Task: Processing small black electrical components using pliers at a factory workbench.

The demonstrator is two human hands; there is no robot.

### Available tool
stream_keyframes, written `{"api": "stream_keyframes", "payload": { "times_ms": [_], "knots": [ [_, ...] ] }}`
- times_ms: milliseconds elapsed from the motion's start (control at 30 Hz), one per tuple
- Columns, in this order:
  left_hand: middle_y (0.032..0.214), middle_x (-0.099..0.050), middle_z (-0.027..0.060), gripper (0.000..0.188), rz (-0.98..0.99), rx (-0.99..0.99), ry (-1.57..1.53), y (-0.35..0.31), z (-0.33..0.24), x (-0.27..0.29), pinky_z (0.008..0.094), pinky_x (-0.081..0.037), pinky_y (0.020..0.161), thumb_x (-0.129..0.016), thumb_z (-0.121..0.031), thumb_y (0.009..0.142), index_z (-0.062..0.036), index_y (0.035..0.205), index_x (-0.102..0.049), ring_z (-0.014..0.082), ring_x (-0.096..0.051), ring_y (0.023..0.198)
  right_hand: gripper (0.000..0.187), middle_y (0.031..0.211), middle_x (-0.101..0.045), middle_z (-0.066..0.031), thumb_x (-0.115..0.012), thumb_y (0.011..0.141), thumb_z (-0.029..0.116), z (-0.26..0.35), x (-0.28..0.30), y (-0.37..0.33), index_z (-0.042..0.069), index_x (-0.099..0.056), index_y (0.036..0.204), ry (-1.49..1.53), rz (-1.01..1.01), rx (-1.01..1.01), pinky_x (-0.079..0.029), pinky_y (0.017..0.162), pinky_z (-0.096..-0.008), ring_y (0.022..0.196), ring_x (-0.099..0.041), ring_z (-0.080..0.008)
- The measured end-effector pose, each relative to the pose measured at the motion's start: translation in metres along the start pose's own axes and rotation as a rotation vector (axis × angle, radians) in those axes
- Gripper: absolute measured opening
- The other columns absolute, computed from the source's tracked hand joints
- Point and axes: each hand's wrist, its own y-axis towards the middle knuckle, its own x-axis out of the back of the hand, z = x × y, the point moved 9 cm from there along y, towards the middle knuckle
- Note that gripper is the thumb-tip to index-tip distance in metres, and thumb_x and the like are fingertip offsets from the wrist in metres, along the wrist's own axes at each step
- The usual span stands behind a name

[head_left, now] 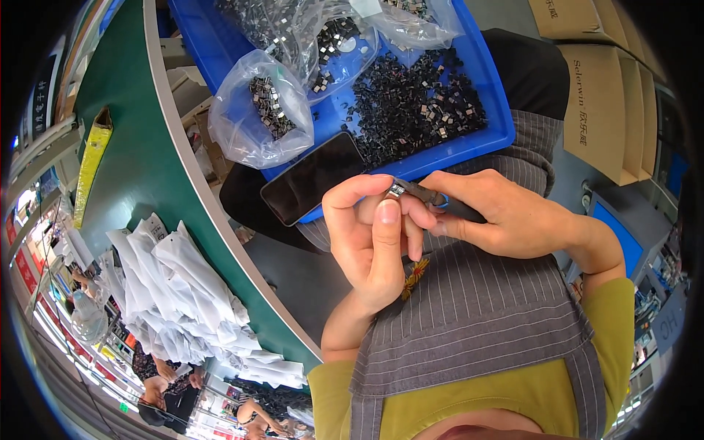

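Observation:
My left hand (370, 238) is closed in a pinch on a small silver metal connector (396, 191), held up by thumb and fingertips. My right hand (506, 213) wraps round a pair of dark-handled pliers (466, 211) with a bit of blue near the pivot. The plier jaws meet the connector at my left fingertips; whether they grip it I cannot tell. Just beyond my hands, a blue tray (501, 121) rests over my lap. In it lie a heap of small black parts mixed with silver connectors (411, 110) and clear plastic bags (227, 128) of similar pieces.
A black phone (312, 180) lies at the tray's near left corner. On the left, a green table (128, 161) carries white packets (183, 279) and a yellow strip (92, 165). Cardboard boxes (605, 110) stand at the far right. Other people (165, 378) are at the lower left.

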Motion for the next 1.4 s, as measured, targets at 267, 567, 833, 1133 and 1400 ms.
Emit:
{"api": "stream_keyframes", "payload": {
  "times_ms": [267, 567, 833, 1133, 1400],
  "knots": [
    [0.077, -0.059, 0.0123, 0.03, 0.107, -0.028, -0.055, 0.0, -0.001, 0.0, 0.0172, -0.035, 0.049, -0.038, -0.004, 0.098, -0.0004, 0.126, -0.03, 0.0041, -0.04, 0.05, 0.033, 0.089, -0.062, -0.0144, -0.059, 0.088, 0.021, 0.003, -0.001, 0.001, 0.0, -0.051, 0.112, -0.024, 0.084, -0.006, -0.047, 0.073, -0.035, 0.08, -0.061, -0.0291],
    [0.073, -0.057, 0.0083, 0.036, 0.156, 0.055, 0.005, 0.0, 0.003, 0.0, 0.0162, -0.033, 0.049, -0.039, -0.004, 0.097, 0.0012, 0.131, -0.029, 0.0027, -0.04, 0.051, 0.039, 0.101, -0.062, -0.0172, -0.054, 0.091, 0.03, -0.004, -0.007, -0.001, 0.0, -0.05, 0.115, 0.035, 0.263, -0.093, -0.044, 0.081, -0.0397, 0.095, -0.059, -0.034],
    [0.073, -0.058, 0.0065, 0.037, 0.182, 0.11, -0.012, 0.005, 0.008, -0.002, 0.017, -0.036, 0.051, -0.041, -0.005, 0.097, 0.0011, 0.132, -0.031, 0.0029, -0.04, 0.053, 0.044, 0.103, -0.06, -0.0203, -0.052, 0.093, 0.033, -0.014, -0.011, -0.003, -0.001, -0.047, 0.12, -0.006, 0.248, -0.084, -0.044, 0.085, -0.04, 0.096, -0.058, -0.0369],
    [0.068, -0.059, 0.0057, 0.008, 0.212, 0.239, 0.594, 0.008, 0.011, 0.013, 0.0232, -0.043, 0.052, -0.054, -0.002, 0.09, 0.0004, 0.094, -0.06, 0.0111, -0.056, 0.059, 0.027, 0.079, -0.058, -0.0131, -0.055, 0.092, 0.027, -0.015, -0.008, -0.001, 0.001, -0.051, 0.097, 0.096, 0.133, -0.068, -0.044, 0.07, -0.0363, 0.073, -0.057, -0.03],
    [0.064, -0.057, 0.0088, 0.009, 0.165, -0.391, 0.958, 0.005, -0.015, -0.006, 0.0261, -0.042, 0.048, -0.06, 0.004, 0.08, 0.0035, 0.089, -0.06, 0.0188, -0.054, 0.05, 0.024, 0.085, -0.06, -0.0098, -0.052, 0.093, 0.022, -0.009, -0.012, -0.006, 0.0, -0.048, 0.103, 0.262, 0.225, -0.117, -0.047, 0.07, -0.0362, 0.071, -0.059, -0.0248]
  ]
}}
